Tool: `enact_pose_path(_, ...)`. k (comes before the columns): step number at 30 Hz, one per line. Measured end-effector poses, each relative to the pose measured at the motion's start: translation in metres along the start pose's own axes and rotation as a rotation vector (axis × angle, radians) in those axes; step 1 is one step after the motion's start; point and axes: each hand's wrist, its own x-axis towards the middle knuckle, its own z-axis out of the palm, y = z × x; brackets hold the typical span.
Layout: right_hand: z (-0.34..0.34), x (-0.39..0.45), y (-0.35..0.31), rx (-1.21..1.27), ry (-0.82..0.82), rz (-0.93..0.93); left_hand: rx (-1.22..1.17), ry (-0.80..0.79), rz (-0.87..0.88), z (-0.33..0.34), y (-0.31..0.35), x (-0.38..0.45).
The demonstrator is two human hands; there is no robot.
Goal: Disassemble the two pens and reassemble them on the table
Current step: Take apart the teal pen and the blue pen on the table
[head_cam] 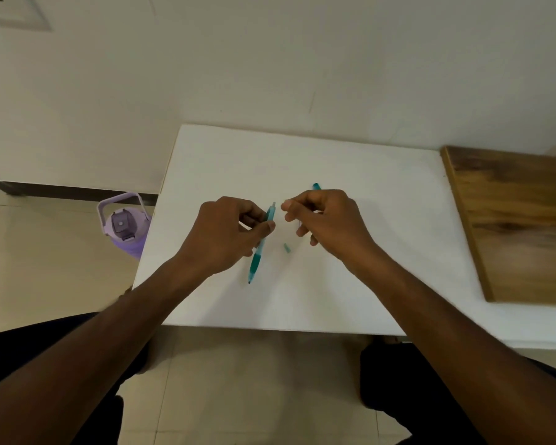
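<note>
Pens: 2 teal units, both over the white table [350,284], one per hand. Near to far:

1. Left hand [225,236] pinches pen no. 1 [258,252] at its upper barrel, thumb and fingers curled round it. Tip points toward the person, dark teal grip section low, pale clicker end up and away.
2. Small teal piece [286,247] lies loose on the table between the hands, just right of pen no. 1. Likely a part off pen no. 2; too small to confirm.
3. Right hand [325,220] has fingers curled round pen no. 2 [316,186]. Only its teal far end shows past the knuckles; rest hidden.

Step in hand (judged): disassembly, early stage. To do it well: hold barrel steady w/ one hand, twist w/ the other, work low over the table so small parts don't roll off. Keep each pen's parts in separate groups; both pens look alike, so mix-ups are likely.

Off-table: purple bottle [124,224] on floor at left; wooden board [520,226] at right.
</note>
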Motion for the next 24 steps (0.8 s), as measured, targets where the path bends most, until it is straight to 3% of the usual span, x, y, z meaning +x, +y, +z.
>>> enact_pose_path(2,-0.001,-0.003,-0.005,0.123,-0.053,0.053,0.019,-0.018,0.013,0.003,0.001,0.0)
enact_pose_path(11,-0.002,-0.001,-0.003,0.241,-0.076,0.194,0.018,-0.104,0.055,0.007,0.005,-0.004)
enact_pose_path(20,0.004,-0.004,-0.006,0.297,0.079,0.127,-0.083,-0.091,0.027,0.002,0.014,-0.002)
enact_pose_path(24,-0.013,0.004,-0.011,0.54,0.169,0.221,-0.014,-0.149,-0.026,0.003,0.011,-0.005)
